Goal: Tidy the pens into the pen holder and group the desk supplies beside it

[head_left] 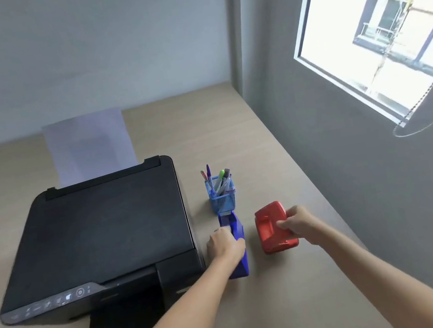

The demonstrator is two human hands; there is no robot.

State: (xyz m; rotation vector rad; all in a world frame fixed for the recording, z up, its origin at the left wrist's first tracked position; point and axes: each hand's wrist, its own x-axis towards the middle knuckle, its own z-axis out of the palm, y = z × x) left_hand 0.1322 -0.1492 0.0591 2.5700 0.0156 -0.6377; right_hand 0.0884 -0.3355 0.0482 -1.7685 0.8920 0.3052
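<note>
Gripped items: left hand (225,244) closed on blue tape dispenser (236,241); right hand (298,223) closed on red hole punch (272,227). Landmark: blue mesh pen holder (222,198), pens (219,179) upright inside. Dispenser: just in front of holder, long axis pointing at it. Punch: near holder's front right, long axis roughly parallel to the dispenser's.

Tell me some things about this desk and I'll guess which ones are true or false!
1. The pens stand in the blue pen holder. True.
2. The right hand holds a green hole punch. False: the hole punch is red.
3. The left hand is on the blue stapler. True.
4. The printer is white. False: it is black.
5. The pen holder sits on top of the printer. False: it stands on the desk beside it.
</note>
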